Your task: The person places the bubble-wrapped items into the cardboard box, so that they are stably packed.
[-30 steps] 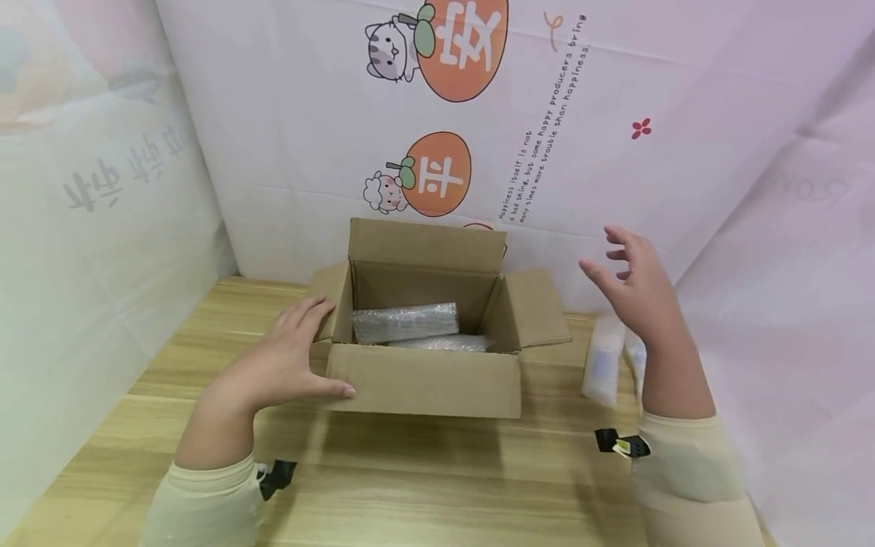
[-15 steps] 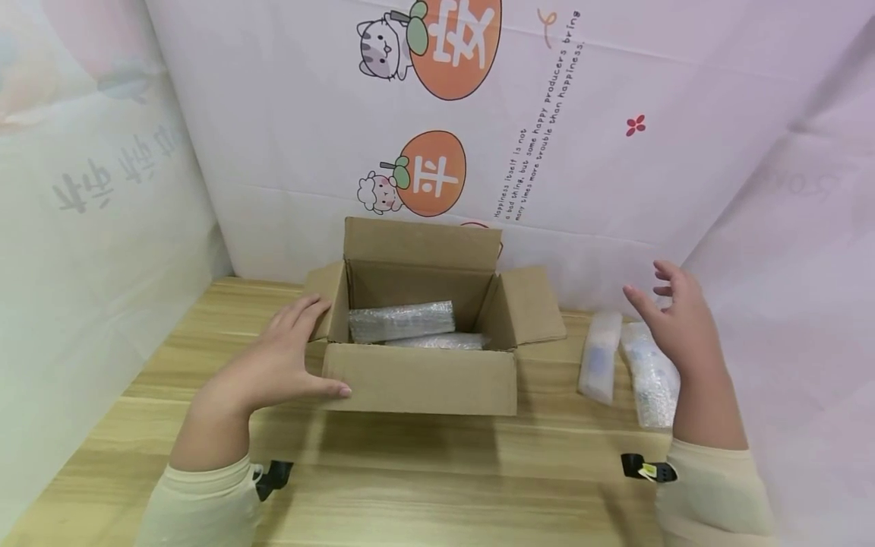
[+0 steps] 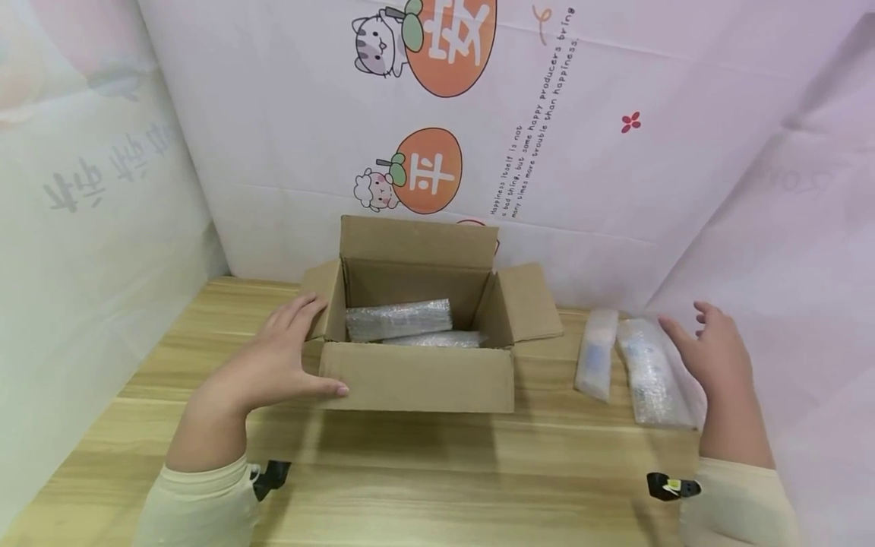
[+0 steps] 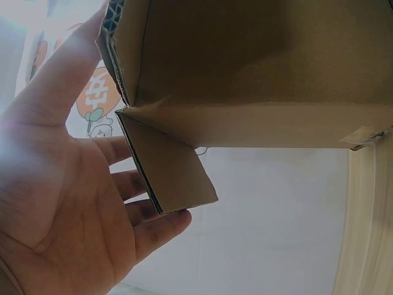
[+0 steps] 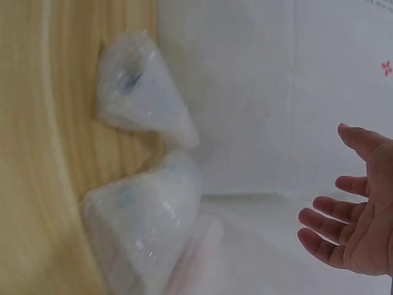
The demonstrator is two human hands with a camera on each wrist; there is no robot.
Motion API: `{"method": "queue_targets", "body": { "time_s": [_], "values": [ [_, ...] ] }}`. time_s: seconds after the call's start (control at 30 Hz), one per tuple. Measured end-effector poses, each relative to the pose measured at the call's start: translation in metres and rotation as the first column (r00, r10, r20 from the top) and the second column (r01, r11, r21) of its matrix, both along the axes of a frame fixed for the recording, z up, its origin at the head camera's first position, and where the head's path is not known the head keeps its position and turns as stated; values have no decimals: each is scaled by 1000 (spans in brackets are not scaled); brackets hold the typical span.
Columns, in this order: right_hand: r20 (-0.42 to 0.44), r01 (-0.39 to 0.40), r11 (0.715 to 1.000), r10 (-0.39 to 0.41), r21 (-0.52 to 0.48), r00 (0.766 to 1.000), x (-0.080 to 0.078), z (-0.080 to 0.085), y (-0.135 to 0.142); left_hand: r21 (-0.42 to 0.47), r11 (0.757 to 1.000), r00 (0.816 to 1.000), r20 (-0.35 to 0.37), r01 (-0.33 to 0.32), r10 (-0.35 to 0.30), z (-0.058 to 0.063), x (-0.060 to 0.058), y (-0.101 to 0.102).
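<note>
An opened cardboard box (image 3: pixel 417 377) stands near the back wall in the head view, flaps spread outward. Two bubble-wrapped packages lie inside, one (image 3: pixel 399 320) tilted over the other (image 3: pixel 437 339). At the box's left front corner, my left hand (image 3: pixel 270 365) rests its spread fingers on the side flap (image 4: pixel 166 166), thumb across the front flap. My right hand (image 3: pixel 718 357) hangs off to the right with fingers loosely bent and holds nothing. Nearest to it is a wide bubble-wrapped package (image 3: pixel 649 372); a narrower one (image 3: pixel 596 357) lies just left of that.
The wood-grain table (image 3: pixel 410 486) extends in front of the box. Printed white sheeting (image 3: pixel 287 121) forms the back wall and both sides, close behind the box and near my right hand. A small black camera (image 3: pixel 673 487) sits at my right wrist.
My right hand has moved right and down, toward me, uncovering the wide wrapped package. My left hand stays at the box corner; the whole head view has shifted slightly.
</note>
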State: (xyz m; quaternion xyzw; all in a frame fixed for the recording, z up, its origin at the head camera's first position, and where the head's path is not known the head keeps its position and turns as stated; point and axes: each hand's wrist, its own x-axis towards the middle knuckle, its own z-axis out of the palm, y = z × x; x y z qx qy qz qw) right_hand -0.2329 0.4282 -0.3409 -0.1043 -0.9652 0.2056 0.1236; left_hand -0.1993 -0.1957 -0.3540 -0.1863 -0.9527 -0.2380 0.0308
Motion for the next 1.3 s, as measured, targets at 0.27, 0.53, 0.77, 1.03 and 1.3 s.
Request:
{"method": "queue_targets", "body": {
  "time_s": [0.27,0.53,0.77,1.03,1.3],
  "values": [
    [115,66,994,-75,86,991,-2,-20,35,1,1000,1000,-1,-3,3,1,-1,-1],
    [263,63,991,-93,122,960,0,-34,55,-2,1000,1000,-4,-7,7,2,-1,-1],
    [337,60,989,-102,134,936,4,-47,63,1,1000,1000,7,-4,4,3,1,-1],
    [434,56,993,-95,103,896,5,-57,73,-5,1000,1000,0,-4,4,1,0,-1],
    [475,45,994,-88,103,875,2,-67,80,-4,1000,1000,6,-7,7,2,1,-1]
  ]
}}
